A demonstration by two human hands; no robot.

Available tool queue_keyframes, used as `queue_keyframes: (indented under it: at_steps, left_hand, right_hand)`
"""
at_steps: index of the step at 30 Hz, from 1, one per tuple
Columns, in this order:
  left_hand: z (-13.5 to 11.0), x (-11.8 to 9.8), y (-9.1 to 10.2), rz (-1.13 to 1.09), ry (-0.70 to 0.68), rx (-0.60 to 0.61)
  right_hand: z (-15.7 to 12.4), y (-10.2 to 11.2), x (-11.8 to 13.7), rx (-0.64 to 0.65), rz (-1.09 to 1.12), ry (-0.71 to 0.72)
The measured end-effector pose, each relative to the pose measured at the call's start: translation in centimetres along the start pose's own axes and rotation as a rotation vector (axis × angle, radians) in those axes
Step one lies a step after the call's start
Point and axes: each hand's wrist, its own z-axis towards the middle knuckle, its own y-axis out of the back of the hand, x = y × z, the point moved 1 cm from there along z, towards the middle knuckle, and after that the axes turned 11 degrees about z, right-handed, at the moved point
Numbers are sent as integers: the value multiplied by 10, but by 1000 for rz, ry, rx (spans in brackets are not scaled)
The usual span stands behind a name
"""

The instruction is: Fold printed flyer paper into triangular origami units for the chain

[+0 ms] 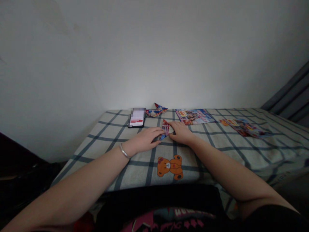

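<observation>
A small folded piece of printed paper [165, 128], red, white and blue, lies on the checked cloth between my two hands. My left hand [146, 139], with a silver bangle at the wrist, holds its left side, fingers over the paper and thumb below. From the other side, my right hand [181, 132] grips its right edge between thumb and fingers. The fingers partly cover the paper. Beyond it rests a folded paper shape [156, 111] in blue and red with a raised pointed end.
A phone [137, 118] with a lit, partly blurred screen lies left of the folded shape. Two flat colour-printed sheets, a nearer-wall sheet [194, 116] and a farther-right sheet [246, 127], lie on the checked cloth [135, 172]. A wall [154, 58] stands behind; a grey curtain [292, 91] hangs right.
</observation>
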Motion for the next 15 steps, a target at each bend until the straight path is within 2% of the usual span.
queue_keyframes:
  at_steps: [8,15]
  left_hand:
    - [-1,3,-7,51,72,89]
    - [-3,3,-6,-71,77,23]
  right_hand:
    - [1,0,1,-38,52,52]
    - [1,0,1,-116,249,151]
